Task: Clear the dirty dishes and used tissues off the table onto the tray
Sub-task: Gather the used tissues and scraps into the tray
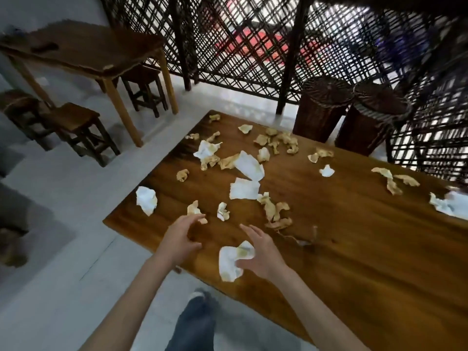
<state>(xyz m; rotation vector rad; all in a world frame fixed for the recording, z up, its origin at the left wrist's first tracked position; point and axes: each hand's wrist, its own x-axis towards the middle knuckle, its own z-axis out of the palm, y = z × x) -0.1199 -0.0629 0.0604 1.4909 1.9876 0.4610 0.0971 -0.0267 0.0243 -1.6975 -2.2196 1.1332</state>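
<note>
Several crumpled tissues, white and yellow-stained, lie scattered over the brown wooden table [354, 249]. My left hand [181, 236] hovers over the table's near left part with fingers spread and relaxed, its fingertips just short of a small stained tissue [193, 210]. My right hand [263, 254] is spread open beside a white crumpled tissue [231, 262], its thumb touching the tissue. Another white tissue [147, 200] lies by the left edge. No tray and no dishes are in view.
Two dark wicker stools [324, 107] stand at the table's far side before a lattice screen [253, 46]. A second wooden table [83, 51] with wooden stools [78, 127] stands at far left. My leg and shoe [200, 300] are on the grey floor below.
</note>
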